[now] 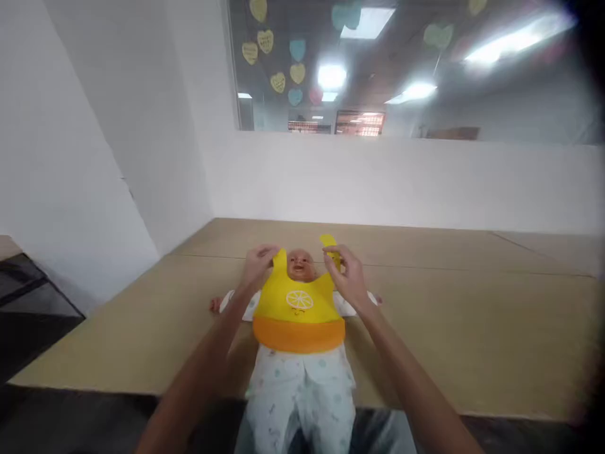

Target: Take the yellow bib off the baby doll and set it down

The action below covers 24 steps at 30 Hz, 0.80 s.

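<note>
Head view looks down both forearms at a doll (pixel 301 265) lying on its back on the table (pixel 472 328), head pointing away from the person, legs running back over the near edge. A yellow bib (pixel 297 309) lies flat on its chest, orange pocket nearest the person. The bib's long axis runs along the doll's body, and its two neck straps rise either side of the head. The left hand (pixel 258 263) pinches the left strap beside the doll's cheek, fingers closed on it. The right hand (pixel 347 274) grips the right strap (pixel 329 243), whose tip stands up free above the fingers. Both hands sit level with the doll's head, about equally near it, one on each side, the straps' ends apart.
</note>
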{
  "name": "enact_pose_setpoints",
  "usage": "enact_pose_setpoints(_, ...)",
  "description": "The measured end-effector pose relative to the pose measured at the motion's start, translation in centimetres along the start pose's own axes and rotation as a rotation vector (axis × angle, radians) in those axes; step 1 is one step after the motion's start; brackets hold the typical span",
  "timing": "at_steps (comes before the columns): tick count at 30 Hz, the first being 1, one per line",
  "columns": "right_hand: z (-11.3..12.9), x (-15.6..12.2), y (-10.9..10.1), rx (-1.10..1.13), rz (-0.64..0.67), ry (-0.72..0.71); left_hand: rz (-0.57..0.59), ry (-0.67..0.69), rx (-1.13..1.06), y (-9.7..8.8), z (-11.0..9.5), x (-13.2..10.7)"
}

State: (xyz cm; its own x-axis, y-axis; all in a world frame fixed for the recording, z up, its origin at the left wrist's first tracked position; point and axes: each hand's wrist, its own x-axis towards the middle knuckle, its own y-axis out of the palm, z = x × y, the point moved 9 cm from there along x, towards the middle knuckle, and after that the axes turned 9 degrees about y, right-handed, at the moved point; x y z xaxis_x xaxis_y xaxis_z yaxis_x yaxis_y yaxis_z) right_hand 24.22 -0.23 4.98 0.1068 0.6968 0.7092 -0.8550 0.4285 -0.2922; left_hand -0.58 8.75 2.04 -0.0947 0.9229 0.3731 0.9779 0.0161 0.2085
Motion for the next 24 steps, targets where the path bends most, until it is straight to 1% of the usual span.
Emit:
enact_pose_setpoints(2, 2.0, -1.8, 0.7, -0.112, 0.172, -0.075, 0.211, 0.043, 0.03, 3.8, -3.2, -2.5)
enact_pose_setpoints(3, 2.9, -2.8, 0.8, -0.162, 0.228, -0.112, 0.312, 0.074, 0.041, 5.6, -4.9, -3.8)
enact_pose_setpoints(5, 4.5, -4.7, 0.8, -0.258, 0.275, -0.188, 0.505, 0.147, 0.023, 8.6, -8.0, -6.5)
enact_pose_setpoints(6, 5.2, -5.6, 0.5, -0.301, 0.263, -0.227, 0.575, 0.18, 0.011, 9.6, -9.4, -7.7)
enact_pose_setpoints(7, 5.9, -6.4, 0.1, -0.332, 0.236, -0.267, 0.617, 0.213, -0.002, 10.2, -10.5, -8.7)
enact_pose_setpoints(8, 6.6, -7.2, -0.5, -0.352, 0.208, -0.305, 0.637, 0.239, -0.013, 10.4, -11.5, -9.5)
enact_pose_setpoints(9, 7.3, -7.9, -1.1, -0.369, 0.178, -0.338, 0.637, 0.26, -0.018, 10.2, -12.3, -10.1)
enact_pose_setpoints(11, 8.5, -8.9, -2.9, -0.419, 0.119, -0.393, 0.617, 0.284, -0.008, 9.0, -13.1, -10.9)
enact_pose_setpoints(14, 10.2, -9.4, -7.1, -0.52, 0.019, -0.436, 0.61, 0.341, 0.082, 5.9, -13.3, -12.1)
enact_pose_setpoints(16, 10.8, -9.2, -10.6, -0.575, -0.035, -0.415, 0.605, 0.391, 0.201, 3.0, -12.4, -12.9)
enact_pose_setpoints(17, 10.8, -8.9, -12.5, -0.595, -0.054, -0.388, 0.582, 0.399, 0.272, 1.3, -11.5, -13.2)
enact_pose_setpoints(18, 10.5, -8.7, -14.4, -0.612, -0.065, -0.347, 0.546, 0.369, 0.361, -0.7, -10.0, -13.5)
enact_pose_setpoints(20, 8.8, -8.2, -18.1, -0.635, -0.071, -0.237, 0.469, 0.267, 0.487, -4.7, -6.4, -14.3)
enact_pose_setpoints(21, 7.3, -7.9, -19.6, -0.649, -0.052, -0.163, 0.456, 0.225, 0.535, -6.3, -4.4, -15.0)
enact_pose_setpoints(22, 5.4, -7.6, -20.9, -0.664, -0.017, -0.083, 0.455, 0.188, 0.583, -7.6, -2.5, -15.9)
enact_pose_setpoints(23, 3.1, -7.4, -21.9, -0.688, 0.034, 0.012, 0.468, 0.158, 0.625, -8.6, -0.7, -16.8)
enact_pose_setpoints(24, 0.3, -7.3, -22.4, -0.727, 0.13, 0.132, 0.496, 0.139, 0.659, -9.2, 0.8, -17.9)
